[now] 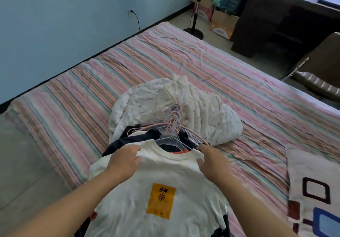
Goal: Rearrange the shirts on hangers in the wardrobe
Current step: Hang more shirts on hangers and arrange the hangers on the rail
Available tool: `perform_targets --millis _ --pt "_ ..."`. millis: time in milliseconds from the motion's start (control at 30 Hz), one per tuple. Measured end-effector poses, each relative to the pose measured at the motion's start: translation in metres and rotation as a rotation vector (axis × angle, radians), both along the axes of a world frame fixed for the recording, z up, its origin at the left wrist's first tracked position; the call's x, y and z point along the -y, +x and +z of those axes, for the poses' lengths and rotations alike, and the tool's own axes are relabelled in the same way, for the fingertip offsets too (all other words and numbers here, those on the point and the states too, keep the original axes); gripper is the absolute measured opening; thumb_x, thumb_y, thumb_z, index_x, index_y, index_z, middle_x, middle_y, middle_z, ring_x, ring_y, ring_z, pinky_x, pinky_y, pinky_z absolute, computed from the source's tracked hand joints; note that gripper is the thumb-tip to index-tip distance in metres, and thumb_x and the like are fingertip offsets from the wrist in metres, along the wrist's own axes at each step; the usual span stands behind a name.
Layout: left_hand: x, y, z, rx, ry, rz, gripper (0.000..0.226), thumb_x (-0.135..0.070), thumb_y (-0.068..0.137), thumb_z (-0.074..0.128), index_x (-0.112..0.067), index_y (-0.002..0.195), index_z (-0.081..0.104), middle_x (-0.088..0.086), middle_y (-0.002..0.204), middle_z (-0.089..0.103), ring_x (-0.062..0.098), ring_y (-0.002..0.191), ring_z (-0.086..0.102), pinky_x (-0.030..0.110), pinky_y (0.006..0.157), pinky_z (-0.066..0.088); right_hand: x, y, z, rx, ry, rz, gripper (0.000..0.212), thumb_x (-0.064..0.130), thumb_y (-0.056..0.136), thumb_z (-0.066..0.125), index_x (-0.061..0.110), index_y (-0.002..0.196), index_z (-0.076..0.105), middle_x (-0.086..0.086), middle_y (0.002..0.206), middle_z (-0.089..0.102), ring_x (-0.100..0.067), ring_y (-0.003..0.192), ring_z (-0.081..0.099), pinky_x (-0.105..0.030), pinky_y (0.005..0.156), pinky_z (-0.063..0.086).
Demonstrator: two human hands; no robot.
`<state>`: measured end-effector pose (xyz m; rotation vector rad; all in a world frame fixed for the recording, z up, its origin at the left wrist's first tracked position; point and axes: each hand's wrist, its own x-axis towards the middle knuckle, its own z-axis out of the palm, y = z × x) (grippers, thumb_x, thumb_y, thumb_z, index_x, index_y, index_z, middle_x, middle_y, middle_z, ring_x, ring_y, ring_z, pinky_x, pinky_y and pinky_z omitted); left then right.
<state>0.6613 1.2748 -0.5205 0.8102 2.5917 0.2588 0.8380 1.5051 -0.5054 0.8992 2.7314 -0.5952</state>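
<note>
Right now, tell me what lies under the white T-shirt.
Under the white T-shirt both hands hold, a dark garment and an orange one show at the collar, with hangers bunched above. How many more shirts lie beneath is hidden.

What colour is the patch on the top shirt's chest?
Orange-yellow with dark markings, on the white shirt; seen in the head view.

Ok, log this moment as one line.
left hand: grips shoulder of white cotton T-shirt with orange patch | right hand: grips other shoulder | shirt: atop hanger pile on pink striped bed sheet
</note>
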Motion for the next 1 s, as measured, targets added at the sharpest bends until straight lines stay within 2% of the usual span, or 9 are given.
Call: perform_targets --millis 100,200,267,333,433,567,667,833,1000 --pt "-0.011 -0.011 -0.026 0.004 0.004 -0.005 0.041 -0.032 0.097 0.054 -0.022 0.137 0.055 0.001 0.137 0.057 0.021 0.126 0.051 0.036 0.100 0.044 -0.005 -0.013 -0.028 0.000 -0.006 -0.012 0.038 0.021 0.091 0.059 0.024 0.128 0.056 0.002 0.126 0.062 -0.023 0.115 0.057 -0.036 0.086 0.049" --pt "-0.022 -0.018 -0.052 -0.004 -0.003 -0.073 0.045 -0.025 0.097 0.055 -0.017 0.141 0.050 0.003 0.149 0.045 0.021 0.143 0.032 0.033 0.113 0.030 -0.008 -0.024 -0.052 0.004 -0.006 -0.029 0.033 0.013 0.090 0.057 0.021 0.122 0.060 0.001 0.124 0.063 -0.025 0.114 0.056 -0.037 0.086 0.049" --pt "-0.028 -0.021 -0.065 -0.033 -0.013 -0.105 0.045 -0.020 0.099 0.050 -0.016 0.144 0.046 0.004 0.155 0.037 0.020 0.147 0.025 0.032 0.115 0.025 -0.010 -0.029 -0.065 0.013 -0.012 -0.039 0.033 0.007 0.089 0.055 0.019 0.120 0.061 -0.002 0.122 0.064 -0.027 0.112 0.057 -0.038 0.084 0.049" --pt "-0.033 -0.025 -0.075 -0.071 -0.014 -0.106 0.043 -0.013 0.097 0.046 -0.015 0.140 0.049 0.005 0.148 0.045 0.021 0.141 0.034 0.033 0.110 0.031 -0.012 -0.032 -0.077 0.020 -0.012 -0.042 0.035 0.004 0.089 0.055 0.017 0.121 0.060 -0.002 0.123 0.063 -0.026 0.112 0.056 -0.037 0.085 0.047" --pt "-0.035 -0.029 -0.084 -0.095 0.004 -0.045 0.043 -0.005 0.093 0.046 -0.016 0.134 0.055 0.005 0.127 0.061 0.026 0.118 0.052 0.035 0.096 0.040 -0.013 -0.033 -0.092 0.036 -0.016 -0.054 0.031 0.004 0.090 0.051 0.017 0.117 0.061 -0.001 0.119 0.064 -0.025 0.110 0.057 -0.035 0.081 0.045" --pt "-0.034 -0.032 -0.092 -0.146 0.006 -0.020 0.037 -0.004 0.091 0.050 -0.017 0.124 0.061 0.004 0.106 0.066 0.026 0.098 0.056 0.035 0.086 0.038 -0.012 -0.032 -0.102 0.053 -0.023 -0.070 0.029 0.005 0.089 0.053 0.015 0.115 0.062 -0.001 0.114 0.064 -0.025 0.110 0.057 -0.037 0.087 0.048" --pt "-0.035 -0.031 -0.091 -0.118 0.039 0.004 0.030 -0.009 0.093 0.053 -0.017 0.121 0.063 0.004 0.102 0.065 0.026 0.097 0.054 0.035 0.087 0.037 -0.009 -0.029 -0.102 0.012 -0.041 -0.114 0.027 0.006 0.091 0.054 0.015 0.115 0.064 -0.002 0.111 0.064 -0.025 0.108 0.057 -0.038 0.087 0.047" --pt "-0.033 -0.026 -0.074 -0.070 0.093 0.054 0.017 -0.024 0.097 0.055 -0.017 0.110 0.065 0.003 0.099 0.063 0.024 0.096 0.053 0.035 0.085 0.039 -0.005 -0.025 -0.089 -0.113 -0.097 -0.212 0.015 0.017 0.097 0.054 0.017 0.102 0.068 0.000 0.103 0.066 -0.025 0.098 0.059 -0.038 0.081 0.046" --pt "-0.017 -0.017 -0.046 -0.010 0.151 0.082 0.008 -0.025 0.093 0.060 -0.017 0.093 0.062 -0.002 0.090 0.061 0.023 0.094 0.053 0.036 0.080 0.041 0.011 -0.019 -0.068 -0.239 -0.156 -0.221 0.012 0.016 0.096 0.058 0.018 0.095 0.070 0.003 0.093 0.064 -0.023 0.090 0.059 -0.035 0.074 0.045"
